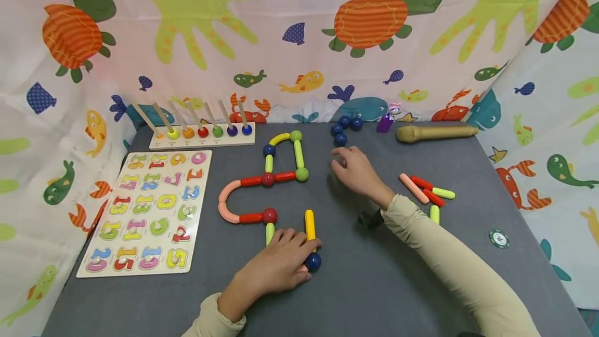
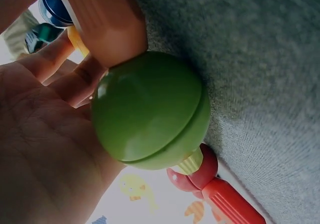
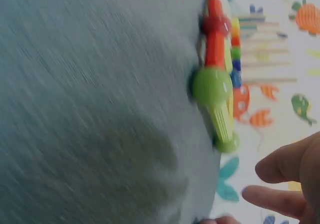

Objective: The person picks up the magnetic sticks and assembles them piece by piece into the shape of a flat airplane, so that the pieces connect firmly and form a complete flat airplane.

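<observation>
My left hand (image 1: 281, 261) bends over the near end of a chain of magnetic rods and balls. Its thumb and fingers hold a salmon rod (image 2: 107, 27) between them. That rod joins a green ball (image 2: 150, 109) beside the palm, hidden in the head view, and a blue ball (image 1: 313, 261) by the fingertips. A yellow rod (image 1: 310, 224) stretches away from the blue ball. My right hand (image 1: 357, 170), holding nothing, hovers just short of several loose blue balls (image 1: 340, 140), with thumb and fingers apart in the right wrist view.
Left of the chain lies a number puzzle board (image 1: 202, 212), with a peg stacker (image 1: 234, 139) behind it. Loose rods (image 1: 414, 188) and a poker chip (image 1: 498, 238) are at the right. A toy microphone (image 1: 435, 133) and purple figurine (image 1: 386, 122) sit by the back curtain.
</observation>
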A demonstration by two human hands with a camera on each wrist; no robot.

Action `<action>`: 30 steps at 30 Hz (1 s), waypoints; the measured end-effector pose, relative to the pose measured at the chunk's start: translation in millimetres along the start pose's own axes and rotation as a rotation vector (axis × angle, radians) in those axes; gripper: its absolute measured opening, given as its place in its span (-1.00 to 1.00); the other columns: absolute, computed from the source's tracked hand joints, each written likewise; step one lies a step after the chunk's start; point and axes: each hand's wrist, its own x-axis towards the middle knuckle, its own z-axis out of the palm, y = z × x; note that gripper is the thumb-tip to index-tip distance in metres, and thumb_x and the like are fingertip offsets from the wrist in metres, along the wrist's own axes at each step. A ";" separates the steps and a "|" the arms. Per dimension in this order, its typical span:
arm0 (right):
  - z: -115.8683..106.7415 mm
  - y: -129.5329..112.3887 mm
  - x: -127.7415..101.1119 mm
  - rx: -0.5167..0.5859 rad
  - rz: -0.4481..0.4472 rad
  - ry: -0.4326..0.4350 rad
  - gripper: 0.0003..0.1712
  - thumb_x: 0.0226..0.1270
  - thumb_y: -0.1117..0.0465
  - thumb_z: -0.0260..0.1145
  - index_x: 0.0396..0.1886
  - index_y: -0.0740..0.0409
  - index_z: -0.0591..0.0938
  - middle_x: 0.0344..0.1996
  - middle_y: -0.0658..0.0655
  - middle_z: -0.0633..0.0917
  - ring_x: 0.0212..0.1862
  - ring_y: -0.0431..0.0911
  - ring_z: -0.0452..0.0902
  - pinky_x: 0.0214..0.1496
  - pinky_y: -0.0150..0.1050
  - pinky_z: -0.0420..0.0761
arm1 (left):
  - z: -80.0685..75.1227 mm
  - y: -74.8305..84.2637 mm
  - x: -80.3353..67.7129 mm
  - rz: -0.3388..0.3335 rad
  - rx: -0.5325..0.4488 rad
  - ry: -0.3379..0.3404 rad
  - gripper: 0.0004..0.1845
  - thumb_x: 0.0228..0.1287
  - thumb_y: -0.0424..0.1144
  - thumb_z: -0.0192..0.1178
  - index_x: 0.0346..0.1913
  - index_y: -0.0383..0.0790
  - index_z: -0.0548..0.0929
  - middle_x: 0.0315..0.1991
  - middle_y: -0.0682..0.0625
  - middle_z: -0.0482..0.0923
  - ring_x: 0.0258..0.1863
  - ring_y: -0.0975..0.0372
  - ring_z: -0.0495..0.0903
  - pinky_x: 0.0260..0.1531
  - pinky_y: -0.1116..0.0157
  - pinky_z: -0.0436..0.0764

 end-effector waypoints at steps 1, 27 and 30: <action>-2.1 2.7 3.7 -0.004 0.017 0.006 -0.52 0.61 0.22 0.20 0.39 0.34 0.59 0.14 0.43 0.58 0.12 0.23 0.54 0.20 0.20 0.52 | 0.1 0.4 0.0 0.002 -0.002 0.000 -0.31 0.37 0.01 0.51 0.49 -0.01 0.53 0.18 0.03 0.58 0.17 0.10 0.47 0.33 -0.04 0.41; 4.8 43.7 54.2 -0.080 0.088 -0.018 -0.40 0.46 0.29 0.30 0.47 0.18 0.52 0.20 0.50 0.43 0.18 0.37 0.33 0.26 0.26 0.39 | -2.6 1.9 -1.0 -0.023 -0.047 -0.023 -0.32 0.38 -0.01 0.51 0.49 0.04 0.53 0.19 0.06 0.58 0.17 0.13 0.45 0.34 -0.05 0.38; 3.0 44.7 54.7 -0.063 0.103 -0.023 -0.49 0.43 0.30 0.34 0.35 0.21 0.56 0.20 0.52 0.45 0.21 0.37 0.35 0.28 0.26 0.39 | -2.8 3.0 -1.1 -0.016 -0.046 -0.019 -0.33 0.39 -0.01 0.50 0.49 0.03 0.53 0.19 0.06 0.58 0.16 0.13 0.45 0.34 -0.05 0.38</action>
